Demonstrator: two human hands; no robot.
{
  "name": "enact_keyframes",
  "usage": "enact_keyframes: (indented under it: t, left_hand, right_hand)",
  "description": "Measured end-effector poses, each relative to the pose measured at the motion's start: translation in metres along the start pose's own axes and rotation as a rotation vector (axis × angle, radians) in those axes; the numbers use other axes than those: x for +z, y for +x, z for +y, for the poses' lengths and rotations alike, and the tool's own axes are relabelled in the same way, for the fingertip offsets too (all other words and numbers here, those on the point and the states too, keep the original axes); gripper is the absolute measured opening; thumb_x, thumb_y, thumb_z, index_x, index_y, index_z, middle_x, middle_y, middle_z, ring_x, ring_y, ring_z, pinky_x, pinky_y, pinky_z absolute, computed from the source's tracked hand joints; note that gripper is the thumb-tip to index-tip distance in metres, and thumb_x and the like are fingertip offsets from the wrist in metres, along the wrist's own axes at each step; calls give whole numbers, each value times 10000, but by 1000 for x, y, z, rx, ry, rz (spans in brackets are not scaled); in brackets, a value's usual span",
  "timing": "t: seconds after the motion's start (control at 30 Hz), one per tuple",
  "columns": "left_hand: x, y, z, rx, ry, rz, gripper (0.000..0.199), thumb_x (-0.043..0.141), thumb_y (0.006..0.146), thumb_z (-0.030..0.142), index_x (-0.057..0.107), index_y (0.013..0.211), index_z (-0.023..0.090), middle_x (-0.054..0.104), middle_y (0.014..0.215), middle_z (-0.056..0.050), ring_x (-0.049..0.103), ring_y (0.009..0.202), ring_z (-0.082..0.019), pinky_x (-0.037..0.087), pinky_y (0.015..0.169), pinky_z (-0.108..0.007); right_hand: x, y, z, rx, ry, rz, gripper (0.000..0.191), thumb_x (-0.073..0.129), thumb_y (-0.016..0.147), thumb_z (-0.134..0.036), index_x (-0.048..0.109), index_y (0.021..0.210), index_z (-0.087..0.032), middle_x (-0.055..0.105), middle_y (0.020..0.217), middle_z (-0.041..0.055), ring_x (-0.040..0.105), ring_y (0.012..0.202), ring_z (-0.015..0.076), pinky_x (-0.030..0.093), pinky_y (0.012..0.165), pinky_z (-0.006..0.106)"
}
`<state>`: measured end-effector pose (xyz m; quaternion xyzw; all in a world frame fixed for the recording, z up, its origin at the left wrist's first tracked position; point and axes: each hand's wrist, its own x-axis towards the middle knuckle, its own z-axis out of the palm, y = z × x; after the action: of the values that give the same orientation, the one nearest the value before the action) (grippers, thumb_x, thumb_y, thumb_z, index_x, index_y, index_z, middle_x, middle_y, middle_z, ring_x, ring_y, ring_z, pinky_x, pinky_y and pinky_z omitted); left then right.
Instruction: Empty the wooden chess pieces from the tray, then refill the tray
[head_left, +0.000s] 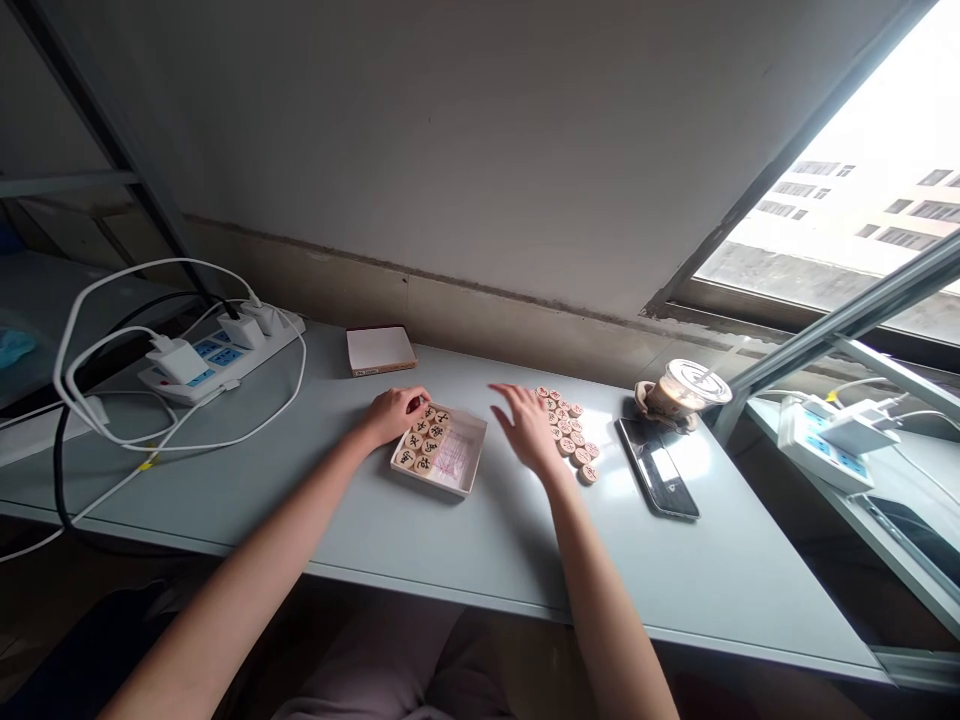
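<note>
Pale blue-grey desk [480,560] runs along a plastered wall [420,150], and everything on it sits around a shallow white tray [474,455]. Round wooden xiangqi pieces [420,442] with dark characters fill the tray's left side, while pink-marked paper [454,462] shows on its right. The left hand [394,415] rests on the far end of those pieces, its fingers curled down; whether it has hold of one, nobody could tell from this view. The right hand [529,430] is open, fingers spread, holding nothing, just right of the tray and beside a loose cluster of wooden pieces [577,440] with reddish characters. Farther right of the tray lie a black smartphone [658,468] and a plastic drink cup [681,390]; well left of it, a white power strip [221,355] trails white cables [180,440].
</note>
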<state>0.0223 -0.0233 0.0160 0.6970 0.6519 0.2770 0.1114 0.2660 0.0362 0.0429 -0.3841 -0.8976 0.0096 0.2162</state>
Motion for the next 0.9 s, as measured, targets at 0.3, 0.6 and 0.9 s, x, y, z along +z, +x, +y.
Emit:
enact_keyframes:
  t: [0.3,0.6,0.9]
  left_hand:
    - [-3,0,2,38,-220,-125,138,476,752,218,606,786,185,638,710,13,541,636,-131,378,595,-217]
    - [-2,1,3,30,-209,-120,119,501,743,240,600,772,182,632,691,5,541,637,-136,383,610,-227]
    - [0,0,1,29,-186,-104,133,498,755,264,602,772,182,635,696,4,544,631,-134,388,600,-227]
  right_hand:
    - [4,-2,-46,-235,-13,-102,293,544,844,-278,560,1137,-285,525,1204,53,431,1067,224,330,869,386]
    - [4,1,-41,-232,62,-99,141,591,807,-284,632,936,-246,516,1178,49,422,1062,219,320,886,386]
    - [-3,-1,-31,-208,110,-137,230,614,784,-323,629,1013,-313,461,1263,36,382,1135,250,306,924,429]
